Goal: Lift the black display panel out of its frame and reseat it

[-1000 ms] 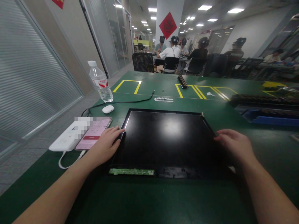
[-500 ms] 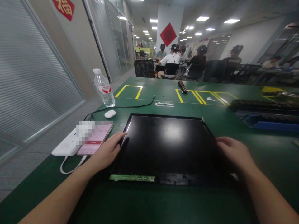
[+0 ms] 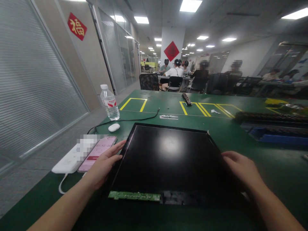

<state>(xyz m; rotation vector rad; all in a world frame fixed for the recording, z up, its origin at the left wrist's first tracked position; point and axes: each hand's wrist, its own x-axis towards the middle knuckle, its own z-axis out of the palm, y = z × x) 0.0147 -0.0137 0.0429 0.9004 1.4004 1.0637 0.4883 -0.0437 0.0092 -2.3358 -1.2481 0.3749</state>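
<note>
A black LCD panel (image 3: 168, 160) lies before me with its dark, glossy face up, reflecting a ceiling light. Along its near edge runs a narrow green circuit board (image 3: 134, 196). My left hand (image 3: 104, 165) grips the panel's left edge, thumb at the rim and fingers along the side. On the opposite side, my right hand (image 3: 242, 166) holds the right edge, its fingertips partly hidden behind and under the rim. Whether the panel is slightly raised from the green table (image 3: 154, 218) I cannot tell.
Left of the panel are a phone (image 3: 99, 150), a white power bank (image 3: 68, 159), a white earbud case (image 3: 114, 127) and a water bottle (image 3: 110, 104). A black cable (image 3: 134, 120) crosses behind. Blue trays (image 3: 276, 134) stand right; people sit at farther tables.
My view has tilted up, so everything sits lower. My left fingers have shifted from the panel's top rim to its outer side. The right hand keeps its place on the right edge.
</note>
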